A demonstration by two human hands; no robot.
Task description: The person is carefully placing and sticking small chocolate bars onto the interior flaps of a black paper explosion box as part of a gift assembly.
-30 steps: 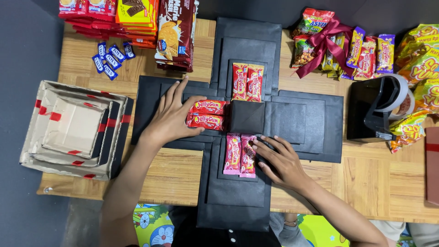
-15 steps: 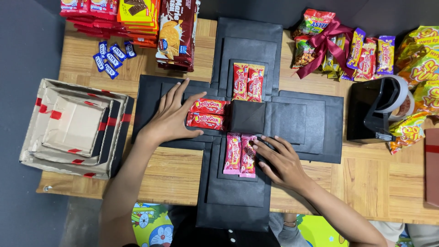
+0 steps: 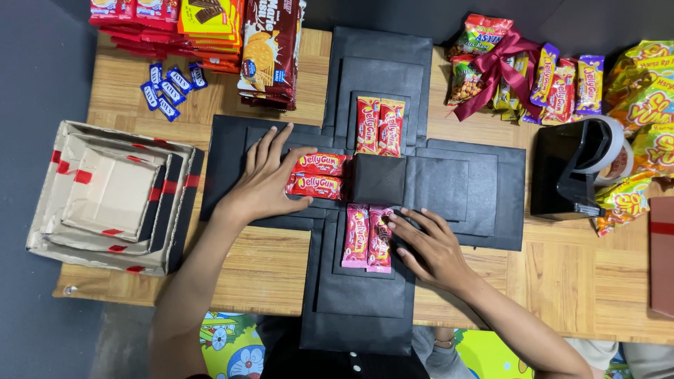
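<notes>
A black cross-shaped unfolded box (image 3: 449, 186) lies flat on the wooden table (image 3: 562, 274), with a small closed black cube (image 3: 379, 179) at its centre. My left hand (image 3: 267, 179) rests flat on the left flap, its thumb against two red candy packets (image 3: 316, 175) lying there. My right hand (image 3: 428, 245) presses on the near flap beside two pink candy packets (image 3: 367, 237). Two more red packets (image 3: 379, 126) sit on the far flap. The right flap is bare.
Nested grey box lids with red tape (image 3: 112, 193) sit at the left. Biscuit and chocolate packs (image 3: 210, 31) and small blue candies (image 3: 168, 88) lie far left. Snack bags with a maroon ribbon (image 3: 519, 70), a black tape dispenser (image 3: 583, 172) and yellow snack bags (image 3: 646, 91) crowd the right.
</notes>
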